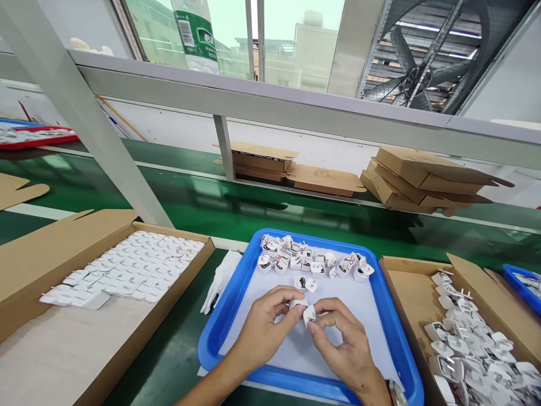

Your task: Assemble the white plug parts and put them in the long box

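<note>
Left hand (pixel 266 327): thumb and fingers gripping white housing (pixel 298 303), over tray.
Right hand (pixel 344 344): pinching white cap (pixel 310 316) just beside housing; can't tell if they touch.
Blue tray (pixel 296 379): under both hands, loose units (pixel 306 262) along far side.
Right box (pixel 408 282): white pieces (pixel 473 332), jumbled.
Left box (pixel 163 310): white blocks (pixel 139 262), rows.
Beyond: cartons (pixel 422 180), then bottle (pixel 196 36), fan (pixel 416 79).
</note>
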The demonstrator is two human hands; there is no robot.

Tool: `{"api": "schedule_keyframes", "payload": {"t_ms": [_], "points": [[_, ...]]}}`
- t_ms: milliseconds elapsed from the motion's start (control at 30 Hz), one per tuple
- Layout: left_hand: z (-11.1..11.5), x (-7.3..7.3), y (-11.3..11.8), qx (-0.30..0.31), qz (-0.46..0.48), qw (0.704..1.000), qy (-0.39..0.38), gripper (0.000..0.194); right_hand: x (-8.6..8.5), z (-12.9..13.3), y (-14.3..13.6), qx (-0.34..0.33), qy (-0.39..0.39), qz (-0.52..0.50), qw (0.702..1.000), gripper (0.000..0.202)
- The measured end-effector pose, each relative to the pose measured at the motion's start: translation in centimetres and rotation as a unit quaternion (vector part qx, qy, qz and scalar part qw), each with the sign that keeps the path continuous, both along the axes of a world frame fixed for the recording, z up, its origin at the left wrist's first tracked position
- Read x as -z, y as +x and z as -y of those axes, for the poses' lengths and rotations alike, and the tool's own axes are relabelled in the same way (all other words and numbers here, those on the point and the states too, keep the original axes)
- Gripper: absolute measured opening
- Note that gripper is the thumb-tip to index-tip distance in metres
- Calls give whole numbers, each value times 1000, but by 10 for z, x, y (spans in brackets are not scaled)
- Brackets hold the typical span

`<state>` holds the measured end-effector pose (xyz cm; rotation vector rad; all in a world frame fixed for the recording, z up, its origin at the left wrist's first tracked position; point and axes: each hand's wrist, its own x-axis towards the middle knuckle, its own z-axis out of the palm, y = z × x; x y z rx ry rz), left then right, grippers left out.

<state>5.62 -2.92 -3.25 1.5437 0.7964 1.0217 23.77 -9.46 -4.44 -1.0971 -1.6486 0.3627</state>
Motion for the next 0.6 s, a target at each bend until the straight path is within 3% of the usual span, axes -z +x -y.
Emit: {"api": "schedule_keyframes", "payload": {"t_ms": [133,233,400,500,600], "points": [[1,-2,0,17,19,1000,11,17,-1,2,-3,7,8,-11,1000,19],[3,-1,-1,54,32,998,4,19,-2,2,-4,13,23,-11,1000,32],[5,2,2,57,41,997,-11,15,-2,3,-4,10,29,-30,999,17],[4,3,3,37,36,998,-19,15,2,7,-4,-21,-2,-27,999,14],[2,4,1,36,26,998,-52,16,7,9,-3,-55,-52,-31,997,31]]}}
